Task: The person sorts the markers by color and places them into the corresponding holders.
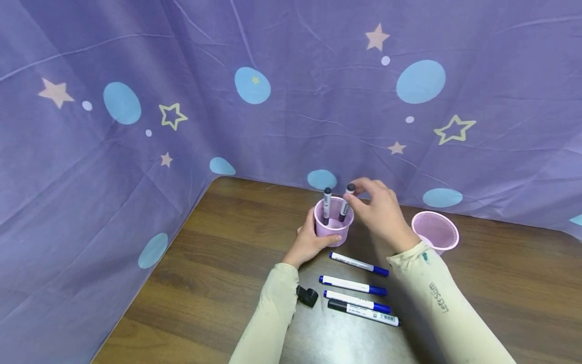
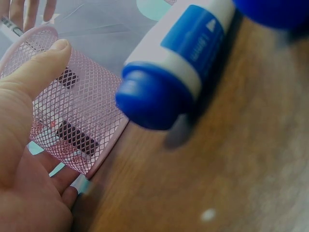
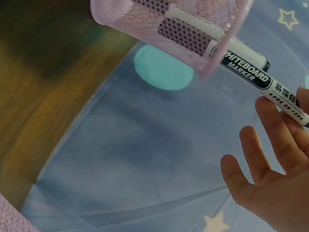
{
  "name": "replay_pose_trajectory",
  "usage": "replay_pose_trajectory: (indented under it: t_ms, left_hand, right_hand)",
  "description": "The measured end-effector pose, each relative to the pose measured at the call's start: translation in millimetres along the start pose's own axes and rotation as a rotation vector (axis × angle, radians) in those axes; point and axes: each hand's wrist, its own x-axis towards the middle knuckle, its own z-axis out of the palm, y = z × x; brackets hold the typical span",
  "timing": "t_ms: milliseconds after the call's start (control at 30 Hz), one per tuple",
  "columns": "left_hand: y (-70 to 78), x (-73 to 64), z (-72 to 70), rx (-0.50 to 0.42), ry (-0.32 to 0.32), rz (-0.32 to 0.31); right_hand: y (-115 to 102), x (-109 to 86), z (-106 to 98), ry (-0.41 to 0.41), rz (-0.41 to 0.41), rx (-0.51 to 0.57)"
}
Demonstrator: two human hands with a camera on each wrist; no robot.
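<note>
My left hand grips a pink mesh pen cup, its thumb along the near side in the left wrist view. Inside the cup stands one black-and-white marker, leaning on the wall. Pinched by its upper end, a second whiteboard marker is held by my right hand, its black-capped lower end inside the cup. The other fingers of the right hand are spread off the marker in the right wrist view. Nearest the left hand, a blue-ended marker lies on the table.
Blue-capped markers and one black-capped marker lie in a column on the wooden table. A second pink mesh cup stands by the right forearm. A purple patterned cloth hangs behind. A small black device is at the left sleeve.
</note>
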Motion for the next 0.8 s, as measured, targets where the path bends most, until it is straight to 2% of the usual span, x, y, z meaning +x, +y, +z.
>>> replay_pose_trajectory:
  t_ms: [400,800]
  left_hand:
    - [-0.8,0.7,2.0,-0.012,-0.008,-0.001]
    - [-2.6,1.0,1.2,-0.011,0.002,0.012]
  right_hand:
    - [12,-1.8,17,-0.07,0.058,-0.037]
    - [22,-1.3,28,-0.105,0.082,-0.048]
